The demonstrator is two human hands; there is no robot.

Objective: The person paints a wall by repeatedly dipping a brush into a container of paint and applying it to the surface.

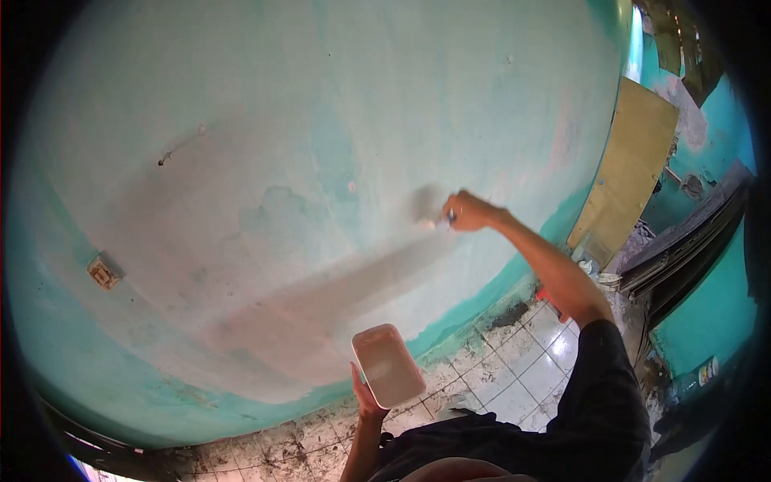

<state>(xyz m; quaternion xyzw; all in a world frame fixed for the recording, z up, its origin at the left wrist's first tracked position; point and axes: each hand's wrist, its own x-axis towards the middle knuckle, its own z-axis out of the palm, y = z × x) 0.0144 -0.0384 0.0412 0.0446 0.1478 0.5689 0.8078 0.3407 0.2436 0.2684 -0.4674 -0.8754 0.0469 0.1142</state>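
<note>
My right hand (472,212) is closed round the handle of a small brush (436,222), whose pale tip is at the wall. The wall (345,153) is turquoise with a broad whitish, streaky coat over its middle. Low in front of me, my left hand (365,392) holds a rectangular tub (389,365) by its left side and underside. Inside the tub is a pale, greyish-pink layer. The fingers of my left hand are partly hidden by the tub.
A switch box (104,272) sits on the wall at the left. The tiled floor (514,377) is stained. At the right, a yellowish board (628,161) leans near stacked dark planks (691,241). A clear container (697,380) lies lower right.
</note>
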